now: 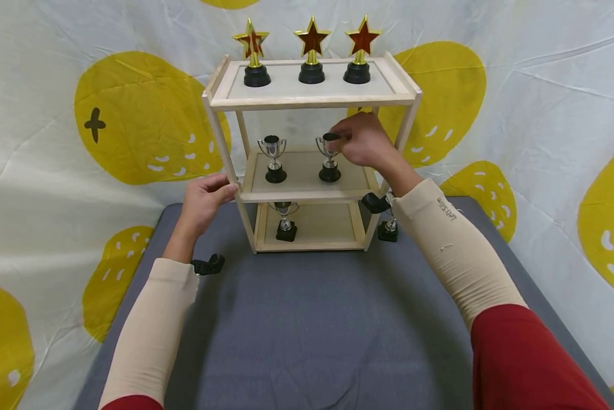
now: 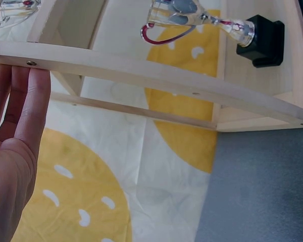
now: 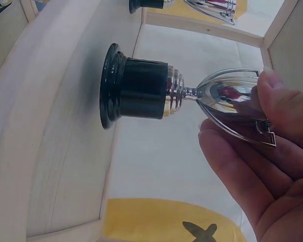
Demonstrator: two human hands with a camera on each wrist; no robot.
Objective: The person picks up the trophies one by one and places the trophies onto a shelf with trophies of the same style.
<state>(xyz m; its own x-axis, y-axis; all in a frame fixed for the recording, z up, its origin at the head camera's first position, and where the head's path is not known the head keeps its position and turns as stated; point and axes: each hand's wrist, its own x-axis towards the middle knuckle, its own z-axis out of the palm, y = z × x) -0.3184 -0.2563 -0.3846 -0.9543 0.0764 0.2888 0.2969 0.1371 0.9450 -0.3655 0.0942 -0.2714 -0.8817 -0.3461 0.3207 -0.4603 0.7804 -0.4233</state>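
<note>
the right hand (image 1: pixel 363 139) pinches a silver trophy cup (image 3: pixel 175 92) at the middle shelf (image 1: pixel 302 173) by its bowl (image 3: pixel 227 93), presumably leaving the base (image 3: pixel 144 89) free, while the left hand (image 1: pixel 201 202) grips the wooden rack (image 1: pixel 307 103) by a post (image 2: pixel 116 66), likely steadying it.

Held cup (image 3: pixel 230 96) looks mirror-glossy and metallic, on a smooth, shiny, plastic-looking base (image 3: pixel 144 89) – shelf rack (image 1: pixel 312 103) of smooth matt wood – star trophies (image 1: pixel 312 42) gleaming like polished metal, table covering (image 1: pixel 307 319) matt cloth, backdrop (image 1: pixel 537 125) creased fabric.
</note>
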